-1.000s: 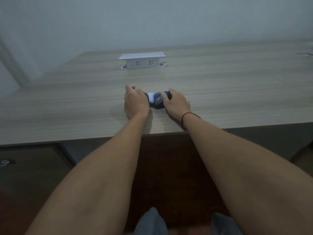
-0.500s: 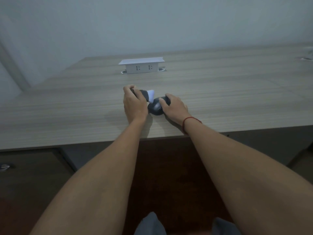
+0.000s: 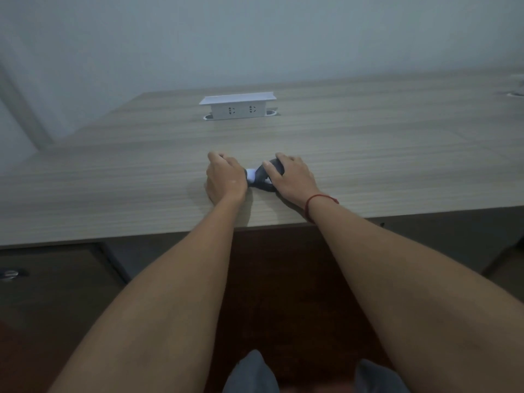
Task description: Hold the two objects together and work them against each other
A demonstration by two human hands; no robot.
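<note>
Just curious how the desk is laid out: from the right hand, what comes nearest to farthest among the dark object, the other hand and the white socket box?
1. Dark object: under the right hand.
2. Left hand: just beyond it, on its left.
3. White socket box: far back on the desk.

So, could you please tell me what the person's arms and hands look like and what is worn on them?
Both forearms are bare, with no sleeves in view. The left hand wears nothing: no glove, ring or watch shows. The right hand is also ungloved; a thin red cord bracelet circles its wrist, with a small knot or loose end sticking out on the outer side.
</note>
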